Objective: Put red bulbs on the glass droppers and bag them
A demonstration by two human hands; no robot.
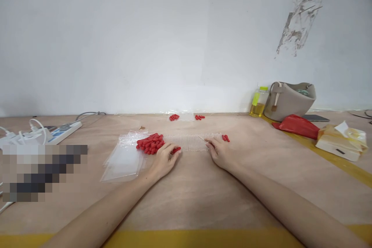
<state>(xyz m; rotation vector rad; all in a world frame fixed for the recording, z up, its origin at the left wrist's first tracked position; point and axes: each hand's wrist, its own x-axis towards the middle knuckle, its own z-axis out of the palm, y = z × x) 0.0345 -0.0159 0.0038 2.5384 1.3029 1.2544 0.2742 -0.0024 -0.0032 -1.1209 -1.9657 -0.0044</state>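
Observation:
My left hand (164, 159) is closed around a small red rounded piece (176, 150), which shows between thumb and fingers. Just behind it lies a heap of similar red pieces (149, 143). A row of thin clear tubes (188, 142) lies side by side on the table between my hands. At the row's right part, my right hand (220, 153) has its fingertips pinched on one thin clear tube (201, 138), tilted slightly out of line. A couple of red pieces (226, 138) lie at the row's right end.
Clear zip bags (123, 159) lie left of the heap. Two small red groups (174, 117) flank clear material near the wall. A power strip (65, 131) with cables is at left. At right are a bottle (258, 102), grey bag (286, 102), red pouch (299, 126) and tissue pack (340, 143).

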